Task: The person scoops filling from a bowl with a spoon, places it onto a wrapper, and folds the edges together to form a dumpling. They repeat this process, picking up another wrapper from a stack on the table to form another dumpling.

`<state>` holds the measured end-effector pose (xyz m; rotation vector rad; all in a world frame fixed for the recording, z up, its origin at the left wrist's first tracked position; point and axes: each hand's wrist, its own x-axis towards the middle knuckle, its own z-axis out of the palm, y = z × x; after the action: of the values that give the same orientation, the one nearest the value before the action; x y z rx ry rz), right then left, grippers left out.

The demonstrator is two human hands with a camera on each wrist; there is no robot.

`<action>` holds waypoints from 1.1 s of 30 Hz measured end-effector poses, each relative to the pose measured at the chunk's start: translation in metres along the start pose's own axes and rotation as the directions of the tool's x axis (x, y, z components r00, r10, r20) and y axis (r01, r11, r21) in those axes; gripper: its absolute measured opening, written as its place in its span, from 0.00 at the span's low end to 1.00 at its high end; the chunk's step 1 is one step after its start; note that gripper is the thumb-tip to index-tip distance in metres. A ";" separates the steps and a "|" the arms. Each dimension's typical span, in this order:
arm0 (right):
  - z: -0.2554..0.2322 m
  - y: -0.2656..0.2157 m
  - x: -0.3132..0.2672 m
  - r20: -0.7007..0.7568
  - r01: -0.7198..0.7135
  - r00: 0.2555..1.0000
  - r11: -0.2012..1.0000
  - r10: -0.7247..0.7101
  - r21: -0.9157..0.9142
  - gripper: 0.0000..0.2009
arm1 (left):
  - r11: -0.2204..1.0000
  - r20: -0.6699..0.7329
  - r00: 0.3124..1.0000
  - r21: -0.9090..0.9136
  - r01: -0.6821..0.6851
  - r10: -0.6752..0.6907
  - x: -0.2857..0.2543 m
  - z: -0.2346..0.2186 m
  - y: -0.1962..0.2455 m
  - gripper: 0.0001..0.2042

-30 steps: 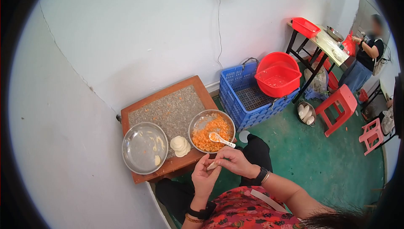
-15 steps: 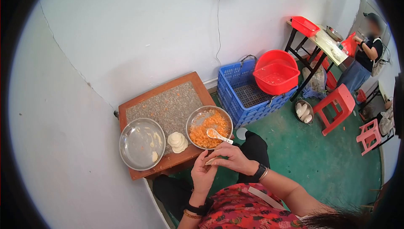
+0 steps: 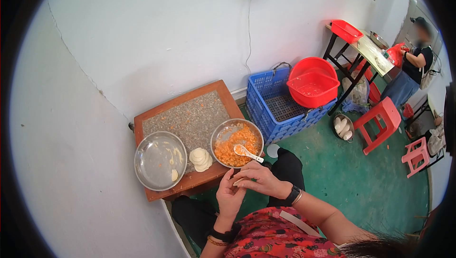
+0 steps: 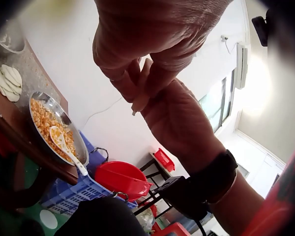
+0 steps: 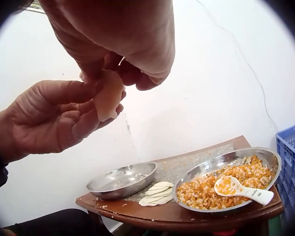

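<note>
- Above the lap, the left hand (image 3: 229,195) lay palm-up, its fingers curled under a small pale folded dumpling (image 5: 108,100).
- Over it, the right hand (image 3: 260,178) arched, fingertips pinching that dumpling's edge.
- Beyond them, a steel bowl of orange filling (image 3: 237,142) sat on the brown low table (image 3: 190,182).

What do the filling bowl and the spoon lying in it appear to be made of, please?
The filling bowl looks like polished stainless steel: its rim and inner wall gleam with reflections. The spoon looks like glossy white ceramic, possibly melamine: thick, opaque and smooth.
</note>
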<state>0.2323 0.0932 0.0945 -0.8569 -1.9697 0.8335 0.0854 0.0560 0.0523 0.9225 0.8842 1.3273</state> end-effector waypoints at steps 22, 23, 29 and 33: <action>0.021 0.013 -0.012 0.218 0.156 0.967 0.981 -0.129 -0.114 0.07 | 0.897 -0.009 0.997 0.437 -0.069 0.081 -0.020 -0.011 -0.018 0.34; 0.022 0.011 -0.012 0.226 0.150 0.967 0.981 -0.119 -0.122 0.07 | 0.907 -0.015 0.997 0.416 -0.059 0.072 -0.022 -0.011 -0.019 0.34; 0.022 0.002 -0.020 0.093 0.036 0.995 0.995 -0.027 -0.092 0.10 | 0.996 -0.092 0.995 0.086 -0.022 0.030 -0.024 -0.013 -0.022 0.30; 0.024 0.005 -0.037 -0.110 -0.263 0.954 0.953 0.281 0.150 0.11 | 0.990 -0.070 0.996 -0.135 0.038 -0.047 -0.029 -0.014 -0.011 0.26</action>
<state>0.2292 0.0605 0.0640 -1.0908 -1.6841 1.0286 0.0751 0.0274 0.0364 0.7521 0.8553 1.3730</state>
